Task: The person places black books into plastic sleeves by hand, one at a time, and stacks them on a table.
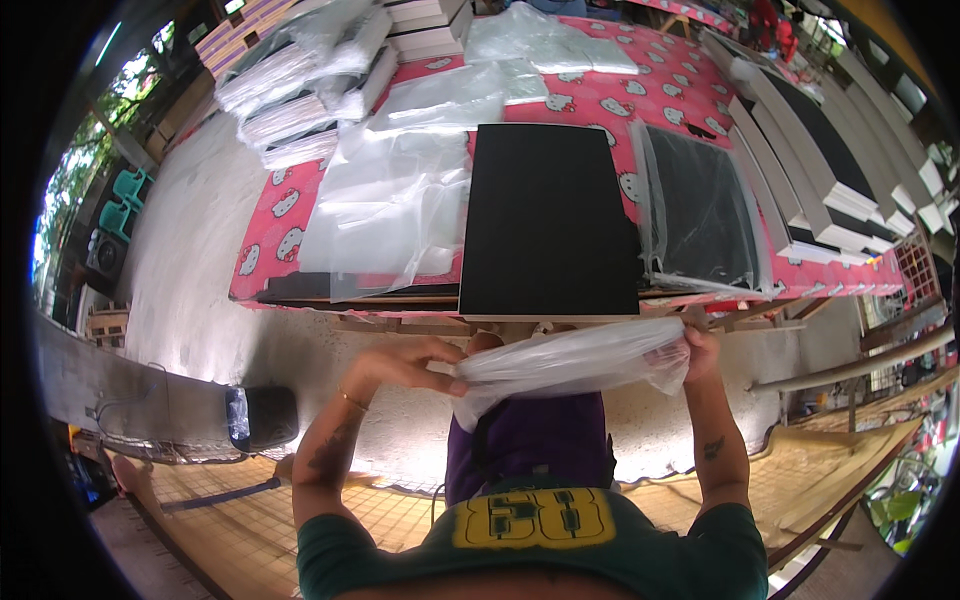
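Between my two hands, just in front of the table edge, a clear plastic bag (pixel 580 362) is stretched sideways. My left hand (pixel 415 365) pinches its left end, thumb below and fingers above. Its right end is gripped by my right hand (pixel 702 352). Whether anything lies inside the bag I cannot tell. Directly beyond it, a flat black box-like block (pixel 550 220) with pale sides rests at the table's near edge. To its right lies a similar black piece inside clear plastic (pixel 700 210). Loose clear plastic bags (pixel 390 205) are spread to its left.
A pink patterned cloth (pixel 655 95) covers the table. Plastic-wrapped stacks (pixel 300 80) stand at the far left. Black-and-white blocks (pixel 810 150) lean in rows along the right. More clear bags (pixel 545 45) lie at the back. A dark padded seat (pixel 262 415) is at my left.
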`<state>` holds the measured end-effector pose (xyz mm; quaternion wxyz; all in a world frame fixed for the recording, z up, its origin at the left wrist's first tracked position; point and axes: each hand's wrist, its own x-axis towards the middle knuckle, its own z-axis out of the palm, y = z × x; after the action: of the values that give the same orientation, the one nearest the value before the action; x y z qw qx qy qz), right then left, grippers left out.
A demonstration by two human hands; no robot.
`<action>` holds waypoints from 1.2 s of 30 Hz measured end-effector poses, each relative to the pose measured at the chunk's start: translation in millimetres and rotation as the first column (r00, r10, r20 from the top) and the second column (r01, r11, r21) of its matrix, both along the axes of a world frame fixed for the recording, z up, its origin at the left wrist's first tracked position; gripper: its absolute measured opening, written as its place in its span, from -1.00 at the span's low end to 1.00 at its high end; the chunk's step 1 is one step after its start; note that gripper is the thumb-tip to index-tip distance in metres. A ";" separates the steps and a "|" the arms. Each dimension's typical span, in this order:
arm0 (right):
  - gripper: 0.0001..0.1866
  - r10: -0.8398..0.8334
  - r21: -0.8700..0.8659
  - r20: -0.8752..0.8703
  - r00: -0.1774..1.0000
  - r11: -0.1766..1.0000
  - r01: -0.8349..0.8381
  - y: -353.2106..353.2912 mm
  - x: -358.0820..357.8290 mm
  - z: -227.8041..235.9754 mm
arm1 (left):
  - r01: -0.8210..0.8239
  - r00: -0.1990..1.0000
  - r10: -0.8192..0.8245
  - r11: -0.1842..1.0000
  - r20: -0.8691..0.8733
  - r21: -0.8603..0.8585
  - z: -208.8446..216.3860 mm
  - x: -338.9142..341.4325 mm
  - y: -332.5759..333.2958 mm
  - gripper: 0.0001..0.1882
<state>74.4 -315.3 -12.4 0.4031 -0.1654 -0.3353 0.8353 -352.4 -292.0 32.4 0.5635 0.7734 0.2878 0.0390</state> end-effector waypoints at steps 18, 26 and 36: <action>-0.51 -0.874 0.663 0.454 0.175 0.462 0.589 -18.5 -63.8 -41.8 | -0.960 0.275 0.890 0.277 0.364 0.049 -46.5 73.0 -39.9 -0.67; -0.68 -0.584 0.499 0.246 0.773 0.760 0.416 -44.5 -5.4 45.5 | -0.700 0.191 0.720 0.576 0.667 -0.421 29.1 40.6 -45.8 -0.76; -0.65 -0.510 0.164 -0.271 0.816 0.811 0.562 122.7 -46.5 150.7 | -0.259 -0.161 0.640 0.707 0.751 -0.658 114.3 54.2 98.9 -0.64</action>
<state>27.9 -192.7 138.3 0.6736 -0.1135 -0.3261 0.6535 -298.2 -193.1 146.7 0.6456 0.2807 0.0827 0.7054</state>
